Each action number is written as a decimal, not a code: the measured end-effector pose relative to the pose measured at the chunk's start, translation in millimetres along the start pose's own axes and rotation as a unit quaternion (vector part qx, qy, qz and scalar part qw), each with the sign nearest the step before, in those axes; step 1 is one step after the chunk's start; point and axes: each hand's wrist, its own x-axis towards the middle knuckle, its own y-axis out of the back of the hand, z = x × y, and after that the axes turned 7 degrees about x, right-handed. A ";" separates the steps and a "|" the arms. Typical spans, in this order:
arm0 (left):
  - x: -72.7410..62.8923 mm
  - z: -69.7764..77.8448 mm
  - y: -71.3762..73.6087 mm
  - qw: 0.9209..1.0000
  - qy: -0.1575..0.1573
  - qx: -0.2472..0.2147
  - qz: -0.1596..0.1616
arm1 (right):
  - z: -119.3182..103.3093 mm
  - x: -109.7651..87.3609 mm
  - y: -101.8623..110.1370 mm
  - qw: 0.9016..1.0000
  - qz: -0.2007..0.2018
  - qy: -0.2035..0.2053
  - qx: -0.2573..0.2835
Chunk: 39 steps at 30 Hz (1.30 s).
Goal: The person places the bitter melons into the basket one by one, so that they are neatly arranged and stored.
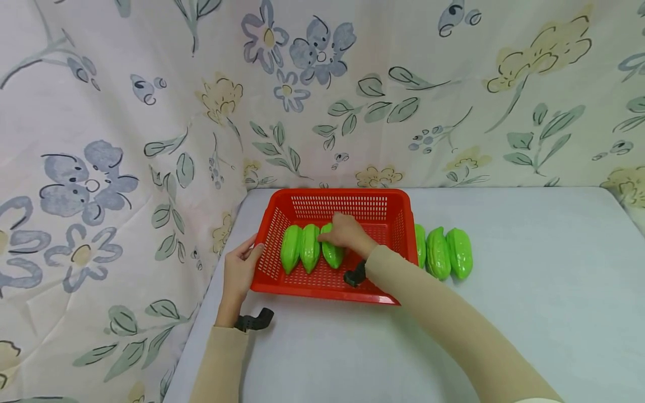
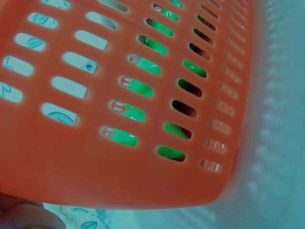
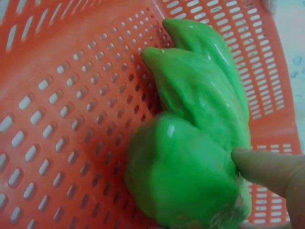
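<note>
Beige right sleeve point(image 1: 438, 308) nearest the camera, reaching from the lower right corner across the near rim of a red basket point(image 1: 327, 294) on a white table point(image 1: 554, 308). At its end the right hand point(image 1: 349, 232) is clamped on a glossy, ridged green fruit point(image 1: 333, 256), the thumb pressed to its side. That fruit is inside the basket, third in a row, just right of a middle green fruit point(image 1: 309, 249) and a leftmost green fruit point(image 1: 290, 250). Whether it bears fully on the basket floor I cannot tell.

Opposite, the left hand point(image 1: 239, 268) grips the basket's left rim, thumb over the edge and fingers outside — apparently steadying it. The hands are well apart.

Just outside the right wall lie three more: a partly hidden green fruit point(image 1: 420, 245), a neighbouring green fruit point(image 1: 438, 254) and an outermost green fruit point(image 1: 461, 253).

I judge the step in hand to be setting the third fruit into line, with about half the loading done. The next move calls for a settled fruit, a clean release without nudging its neighbours, then a lift clear over the right wall — the left hand holding the basket firm meanwhile.
</note>
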 end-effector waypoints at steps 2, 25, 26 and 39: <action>0.1 0.6 -0.1 1.000 0.000 0.001 0.000 | -0.8 -0.4 0.2 1.000 0.001 0.003 0.000; -3.8 -1.9 1.6 1.000 0.009 -0.013 -0.001 | -13.0 -14.1 14.0 0.996 0.030 -0.007 -0.083; -3.8 -2.4 1.8 1.000 0.009 -0.013 -0.002 | -13.5 -15.7 16.9 0.996 0.034 -0.004 -0.085; -1.9 -0.7 1.4 1.000 0.005 -0.008 -0.009 | -16.1 -47.3 58.4 0.994 0.073 0.046 -0.065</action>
